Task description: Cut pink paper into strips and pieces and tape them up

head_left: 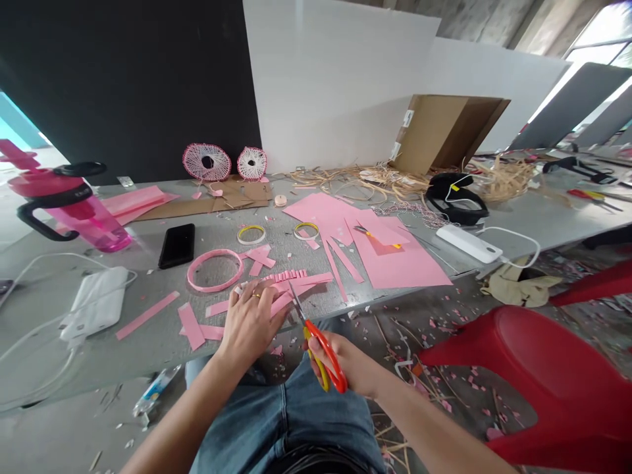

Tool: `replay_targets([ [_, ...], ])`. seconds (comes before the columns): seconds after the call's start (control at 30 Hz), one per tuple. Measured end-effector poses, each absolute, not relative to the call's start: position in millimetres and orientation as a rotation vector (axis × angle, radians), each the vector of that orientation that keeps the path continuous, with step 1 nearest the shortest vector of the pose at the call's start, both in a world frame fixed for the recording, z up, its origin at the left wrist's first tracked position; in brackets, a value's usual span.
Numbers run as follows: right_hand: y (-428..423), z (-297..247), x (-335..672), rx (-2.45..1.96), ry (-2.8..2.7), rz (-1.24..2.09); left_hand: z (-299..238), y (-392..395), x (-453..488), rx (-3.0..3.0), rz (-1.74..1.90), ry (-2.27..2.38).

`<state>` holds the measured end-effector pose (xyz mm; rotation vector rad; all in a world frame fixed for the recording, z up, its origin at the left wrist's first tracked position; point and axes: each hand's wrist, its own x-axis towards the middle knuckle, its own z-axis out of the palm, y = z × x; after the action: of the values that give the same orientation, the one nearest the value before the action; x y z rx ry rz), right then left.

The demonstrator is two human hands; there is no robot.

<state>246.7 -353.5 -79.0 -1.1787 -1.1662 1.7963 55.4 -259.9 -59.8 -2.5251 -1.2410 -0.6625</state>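
1. Our left hand [249, 322] lies flat and open on the pink paper strip [309, 280], pressing it to the grey table [148, 352].
2. This strip's long axis goes sideways, from under that hand toward right.
3. Our right hand's [345, 365] fingers grip orange-handled scissors [328, 359], blades reaching the strip.

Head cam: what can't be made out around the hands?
- Head view: pink paper strips lie under the left hand, which hides how they run beneath it.
- Head view: the right hand hides part of the scissors handles; the blade tips are too small to show whether they are cutting.
- Head view: the left edge cuts off the pink drinking bottle.
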Motion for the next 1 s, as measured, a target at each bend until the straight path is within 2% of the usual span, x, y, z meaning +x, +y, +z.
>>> replay_targets([
  [0.67, -353, -87, 249, -1.243, -1.271, 1.681, -63, -253, 50, -2.703, -0.688, -1.359],
  [1.0, -356, -96, 250, -1.186, -1.136, 1.792, -56, -259, 25, -2.598, -0.6, -1.454],
])
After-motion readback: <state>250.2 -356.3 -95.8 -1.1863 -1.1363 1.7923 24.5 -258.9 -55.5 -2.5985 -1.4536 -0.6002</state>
